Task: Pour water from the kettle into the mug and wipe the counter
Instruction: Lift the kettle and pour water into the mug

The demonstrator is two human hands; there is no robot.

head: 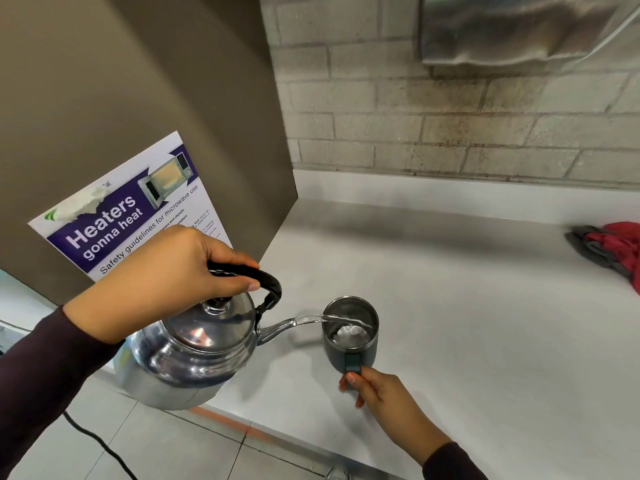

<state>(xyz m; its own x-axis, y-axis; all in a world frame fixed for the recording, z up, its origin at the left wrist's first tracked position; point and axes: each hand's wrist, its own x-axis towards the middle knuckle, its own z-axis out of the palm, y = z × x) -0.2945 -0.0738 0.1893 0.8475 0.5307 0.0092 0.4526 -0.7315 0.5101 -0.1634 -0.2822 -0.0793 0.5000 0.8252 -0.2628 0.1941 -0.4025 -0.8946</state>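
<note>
Pale counter (450,323) under brick wall. Left hand (162,282) closed around kettle (194,348) handle, tilting, water streaming into mug (349,332). Right hand (381,396) pinching mug handle. Red cloth (613,251) far right, untouched. Risk: overfilling, or splashing onto fingers with steeper tilt.

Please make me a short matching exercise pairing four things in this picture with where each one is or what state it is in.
Things:
1. kettle
2. mug
3. red cloth
4. poster

Places or states:
A. lying on the counter at the far right
B. stuck on the brown panel
C. tilted, held by the left hand
D. upright, handle held by the right hand, taking in water

Pairs: 1-C, 2-D, 3-A, 4-B
</note>
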